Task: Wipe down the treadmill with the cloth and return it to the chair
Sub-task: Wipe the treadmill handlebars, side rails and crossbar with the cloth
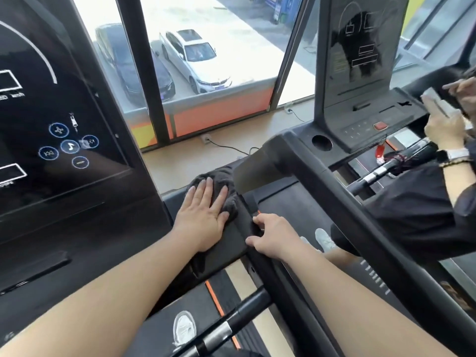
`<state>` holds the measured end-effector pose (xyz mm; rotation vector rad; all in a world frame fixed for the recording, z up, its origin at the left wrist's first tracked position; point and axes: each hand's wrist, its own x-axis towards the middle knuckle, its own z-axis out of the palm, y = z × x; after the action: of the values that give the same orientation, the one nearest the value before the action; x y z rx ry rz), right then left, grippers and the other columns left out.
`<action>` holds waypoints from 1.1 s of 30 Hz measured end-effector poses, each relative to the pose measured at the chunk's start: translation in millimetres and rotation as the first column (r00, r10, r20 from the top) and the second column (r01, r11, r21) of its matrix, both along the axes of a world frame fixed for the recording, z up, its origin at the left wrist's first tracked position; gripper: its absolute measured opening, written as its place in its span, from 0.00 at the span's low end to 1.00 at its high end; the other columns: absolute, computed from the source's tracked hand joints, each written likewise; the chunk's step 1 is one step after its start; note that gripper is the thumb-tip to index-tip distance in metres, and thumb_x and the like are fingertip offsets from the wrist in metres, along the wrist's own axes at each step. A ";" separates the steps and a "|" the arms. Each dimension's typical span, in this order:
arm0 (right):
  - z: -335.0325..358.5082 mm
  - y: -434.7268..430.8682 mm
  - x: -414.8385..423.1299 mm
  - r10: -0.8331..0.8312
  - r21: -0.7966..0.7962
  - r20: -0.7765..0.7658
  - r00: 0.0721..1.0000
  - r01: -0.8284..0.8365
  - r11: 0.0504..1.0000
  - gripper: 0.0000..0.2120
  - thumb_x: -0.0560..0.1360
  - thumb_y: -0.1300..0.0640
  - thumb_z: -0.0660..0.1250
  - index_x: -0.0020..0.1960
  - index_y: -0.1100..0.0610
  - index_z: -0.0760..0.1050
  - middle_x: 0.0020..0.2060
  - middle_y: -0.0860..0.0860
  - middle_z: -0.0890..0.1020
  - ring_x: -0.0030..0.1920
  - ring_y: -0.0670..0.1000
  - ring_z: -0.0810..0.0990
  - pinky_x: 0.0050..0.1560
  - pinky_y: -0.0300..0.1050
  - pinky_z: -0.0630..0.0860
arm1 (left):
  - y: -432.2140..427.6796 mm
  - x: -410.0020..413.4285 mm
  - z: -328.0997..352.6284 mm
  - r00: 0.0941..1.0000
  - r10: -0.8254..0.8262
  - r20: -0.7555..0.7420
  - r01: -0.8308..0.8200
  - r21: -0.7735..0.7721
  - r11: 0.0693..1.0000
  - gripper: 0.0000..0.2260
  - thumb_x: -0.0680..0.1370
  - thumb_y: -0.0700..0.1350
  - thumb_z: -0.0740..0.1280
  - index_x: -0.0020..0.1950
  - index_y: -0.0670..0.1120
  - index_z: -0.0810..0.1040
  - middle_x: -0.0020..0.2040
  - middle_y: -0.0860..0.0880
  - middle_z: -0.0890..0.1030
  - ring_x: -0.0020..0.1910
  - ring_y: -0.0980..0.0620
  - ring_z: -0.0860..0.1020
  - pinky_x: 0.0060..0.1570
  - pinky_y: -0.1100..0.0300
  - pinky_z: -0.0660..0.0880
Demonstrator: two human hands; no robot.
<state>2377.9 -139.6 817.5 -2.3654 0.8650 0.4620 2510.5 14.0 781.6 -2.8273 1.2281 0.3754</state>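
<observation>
The flat black plastic hood at the treadmill's front carries a crumpled dark grey cloth, which lies at its far edge, toward the right corner. The left hand presses flat on the cloth's near part. The right hand curls over the hood's right edge. Beyond the far edge, a thin black cable lies on the pale wooden floor.

My left hand lies flat on the cloth, on the treadmill cover right of the console. My right hand grips the rail just right of it, with the window beyond.
</observation>
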 end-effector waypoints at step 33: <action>-7.0 -5.1 -77.4 -0.274 0.099 0.074 0.959 0.266 0.959 0.18 0.76 0.37 0.62 0.54 0.48 0.81 0.45 0.41 0.84 0.49 0.44 0.81 0.58 0.48 0.78 | -34.3 1.1 -6.1 0.784 -0.619 0.040 0.613 -0.203 0.763 0.22 0.84 0.60 0.48 0.72 0.58 0.73 0.69 0.56 0.76 0.75 0.50 0.67 0.79 0.51 0.50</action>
<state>2300.5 -144.6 810.5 -2.1293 1.0849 0.2776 2511.5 -20.3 775.5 -2.3421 2.2050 0.2587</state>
